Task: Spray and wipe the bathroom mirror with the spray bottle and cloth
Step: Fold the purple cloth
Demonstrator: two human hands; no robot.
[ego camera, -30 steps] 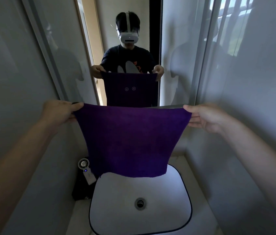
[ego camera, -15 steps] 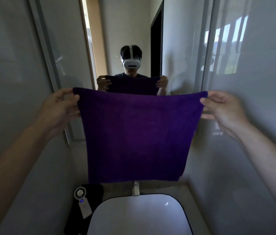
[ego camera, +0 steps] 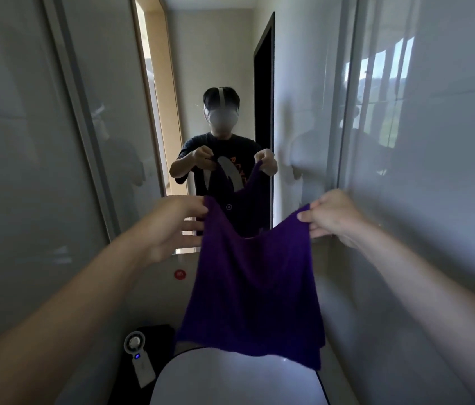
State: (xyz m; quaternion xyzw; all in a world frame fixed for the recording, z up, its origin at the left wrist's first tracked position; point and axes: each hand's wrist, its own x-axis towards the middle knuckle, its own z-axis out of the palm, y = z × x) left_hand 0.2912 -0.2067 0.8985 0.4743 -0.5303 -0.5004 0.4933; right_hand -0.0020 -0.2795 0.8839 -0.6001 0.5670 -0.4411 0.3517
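A: Purple terry cloth (ego camera: 255,290), held up in front of the mirror (ego camera: 218,83), above the basin. Top edge sags in a dip between the two grips; lower hem hangs just over the basin's far rim.

B: Hands?

A: Left hand (ego camera: 172,226) pinches the cloth's upper left corner, thumb and forefinger closed on it, other fingers spread loose. Right hand (ego camera: 332,217) clenched on the upper right corner. Both arms bare, reaching forward.

B: Mirror itself?

A: Behind the cloth, narrow and tall, framed between pale glossy wall panels (ego camera: 449,200). It reflects the person in a dark T-shirt holding the same cloth, with a doorway behind. The panel right of the mirror carries a window reflection.

B: Below the cloth?

A: White basin (ego camera: 230,384), rounded, dark-edged, inside not visible from here. Left of the basin, a small white handheld fan (ego camera: 138,358) with a blue light leans against a dark object; cannot tell what. On the wall left of the cloth, below the mirror, a small red round mark (ego camera: 180,274).
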